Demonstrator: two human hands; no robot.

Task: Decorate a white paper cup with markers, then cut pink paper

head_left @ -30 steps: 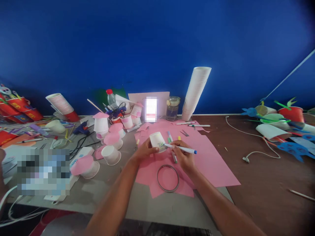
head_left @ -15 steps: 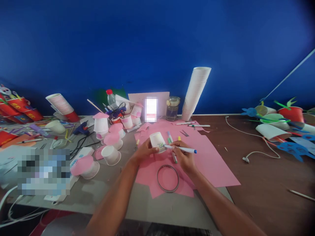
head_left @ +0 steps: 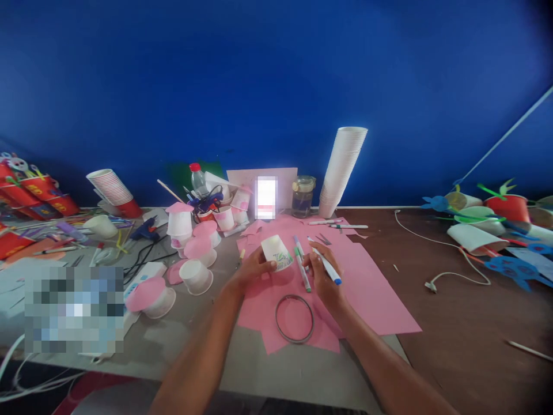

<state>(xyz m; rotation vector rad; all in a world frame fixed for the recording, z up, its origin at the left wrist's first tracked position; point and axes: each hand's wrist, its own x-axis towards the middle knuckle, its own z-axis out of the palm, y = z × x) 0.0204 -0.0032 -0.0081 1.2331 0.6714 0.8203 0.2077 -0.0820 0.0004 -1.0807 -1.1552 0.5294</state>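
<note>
Pixelated block (head_left: 75, 311) lower left masks whatever's under it, plus part of the white power strip (head_left: 148, 270). Glowing upright screen (head_left: 266, 197) is also mosaicked, unreadable. Left hand's (head_left: 254, 270) far fingers are hidden behind the white paper cup (head_left: 272, 248); its drawing (head_left: 283, 260) is too small to make out. Right hand (head_left: 325, 279) covers part of the blue-ended marker (head_left: 330, 267). Forearms (head_left: 382, 346) run off the bottom edge.

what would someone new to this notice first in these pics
The tall, leaning stack of white cups at the back, before the blue wall, would probably catch the eye first. Left of it, past the glass jar, a white rectangle glows. Nearer, above the pink paper, the left hand holds a white cup with green marks, the right hand a blue-ended marker.
</note>
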